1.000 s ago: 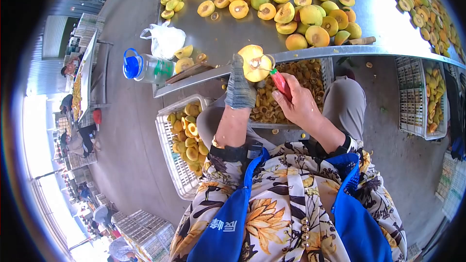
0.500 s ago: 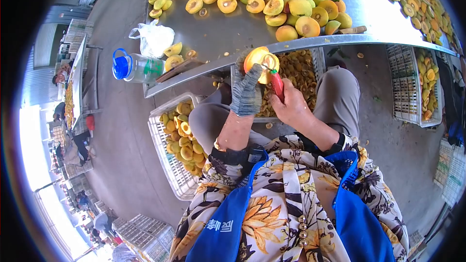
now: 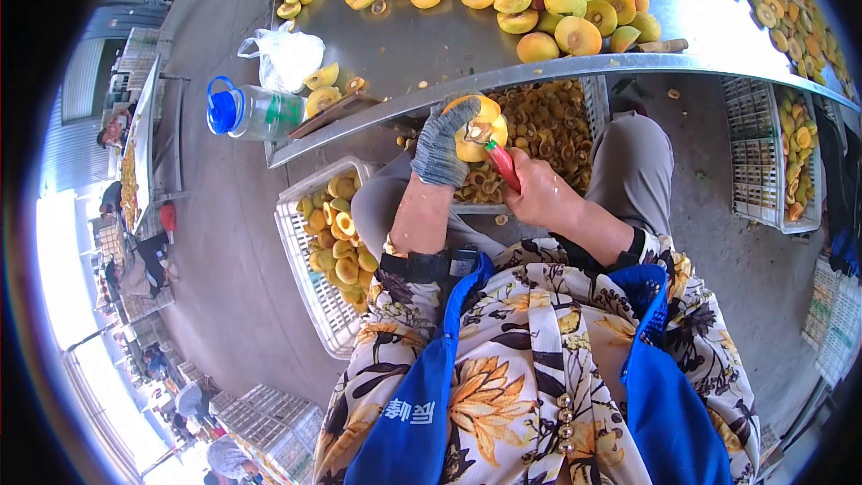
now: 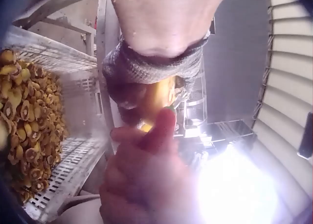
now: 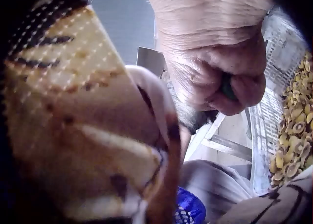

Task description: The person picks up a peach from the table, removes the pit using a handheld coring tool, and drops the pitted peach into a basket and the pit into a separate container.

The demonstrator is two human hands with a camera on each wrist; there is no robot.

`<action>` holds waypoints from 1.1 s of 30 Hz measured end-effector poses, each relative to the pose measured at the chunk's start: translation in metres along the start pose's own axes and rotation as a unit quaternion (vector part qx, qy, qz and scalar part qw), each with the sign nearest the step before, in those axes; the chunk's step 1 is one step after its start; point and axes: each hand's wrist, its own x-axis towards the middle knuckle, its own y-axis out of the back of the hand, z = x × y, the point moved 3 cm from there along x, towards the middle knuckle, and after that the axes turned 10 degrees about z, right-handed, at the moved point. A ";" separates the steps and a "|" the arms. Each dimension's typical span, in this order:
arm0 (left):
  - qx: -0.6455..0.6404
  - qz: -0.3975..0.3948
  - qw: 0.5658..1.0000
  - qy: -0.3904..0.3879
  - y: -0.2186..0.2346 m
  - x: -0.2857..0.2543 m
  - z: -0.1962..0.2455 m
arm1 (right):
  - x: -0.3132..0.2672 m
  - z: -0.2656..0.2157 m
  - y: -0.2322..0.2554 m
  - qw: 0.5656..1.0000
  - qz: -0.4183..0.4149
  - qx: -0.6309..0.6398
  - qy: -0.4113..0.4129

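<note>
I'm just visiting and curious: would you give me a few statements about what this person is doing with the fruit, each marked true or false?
1. The left hand wears a grey knit glove. True.
2. The left hand holds a whole, uncut peach. False: it holds a peach half, cut face showing.
3. The right hand grips a red-handled tool at the peach half. True.
4. The right hand is gloved too. False: it is bare.
5. The bottle on the table has a blue cap. True.
6. The crate by the left knee holds only pits. False: it holds peach halves.
</note>
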 end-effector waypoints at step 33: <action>0.024 0.188 0.968 -0.164 -0.006 -0.015 0.013 | 0.005 -0.033 -0.012 0.968 -0.083 0.188 -0.142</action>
